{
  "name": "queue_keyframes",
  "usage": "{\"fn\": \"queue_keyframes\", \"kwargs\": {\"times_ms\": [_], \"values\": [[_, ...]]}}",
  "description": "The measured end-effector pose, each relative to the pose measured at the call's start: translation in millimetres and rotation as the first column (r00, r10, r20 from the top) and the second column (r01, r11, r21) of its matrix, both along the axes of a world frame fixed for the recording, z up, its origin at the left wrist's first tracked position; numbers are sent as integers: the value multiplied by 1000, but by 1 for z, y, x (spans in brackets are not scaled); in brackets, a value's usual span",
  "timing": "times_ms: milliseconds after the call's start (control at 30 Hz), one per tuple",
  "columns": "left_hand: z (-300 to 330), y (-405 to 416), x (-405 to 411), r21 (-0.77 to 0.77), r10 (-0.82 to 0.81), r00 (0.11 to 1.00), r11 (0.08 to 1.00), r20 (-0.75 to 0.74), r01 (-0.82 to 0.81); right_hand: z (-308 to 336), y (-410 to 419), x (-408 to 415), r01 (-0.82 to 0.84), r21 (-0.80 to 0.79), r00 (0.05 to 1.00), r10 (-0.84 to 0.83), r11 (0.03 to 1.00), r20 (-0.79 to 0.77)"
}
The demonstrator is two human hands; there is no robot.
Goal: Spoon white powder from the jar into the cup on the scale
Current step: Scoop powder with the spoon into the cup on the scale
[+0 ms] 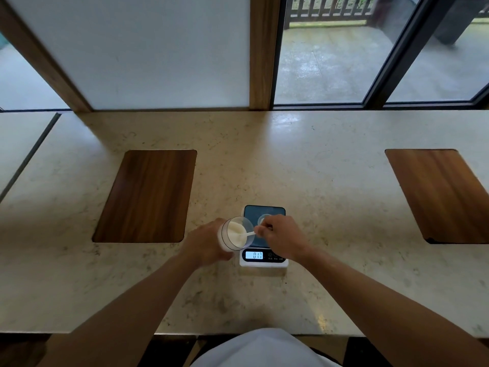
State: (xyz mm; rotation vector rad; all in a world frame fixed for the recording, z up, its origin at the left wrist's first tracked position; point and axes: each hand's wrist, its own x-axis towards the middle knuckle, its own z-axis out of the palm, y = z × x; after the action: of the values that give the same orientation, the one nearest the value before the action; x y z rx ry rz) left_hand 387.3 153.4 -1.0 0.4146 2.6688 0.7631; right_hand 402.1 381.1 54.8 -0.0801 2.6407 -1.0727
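Observation:
My left hand point(205, 243) grips a clear jar point(236, 233) of white powder, tilted with its mouth toward the right, just left of the scale point(263, 235). My right hand point(281, 238) pinches a small white spoon point(248, 234) whose bowl reaches into the jar's mouth. A small clear cup point(264, 219) stands on the scale's dark platform, partly hidden behind my right hand. The scale's lit display point(254, 255) shows digits that look like 017.
The scale sits on a pale stone counter point(317, 181) below a window. Two dark wooden inlays lie in the counter, one to the left point(146, 196) and one at the far right point(442, 194). The counter's front edge runs near my body.

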Motion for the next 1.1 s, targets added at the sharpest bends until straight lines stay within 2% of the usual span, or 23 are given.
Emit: {"fn": "queue_keyframes", "kwargs": {"times_ms": [333, 1100], "values": [[-4, 1, -1, 39, 43, 999, 998, -1, -43, 5, 5, -4, 68, -87, 998, -66, 994, 25], [9, 3, -4, 88, 207, 976, 973, 70, -213, 29, 34, -11, 202, -149, 979, -200, 968, 27]]}}
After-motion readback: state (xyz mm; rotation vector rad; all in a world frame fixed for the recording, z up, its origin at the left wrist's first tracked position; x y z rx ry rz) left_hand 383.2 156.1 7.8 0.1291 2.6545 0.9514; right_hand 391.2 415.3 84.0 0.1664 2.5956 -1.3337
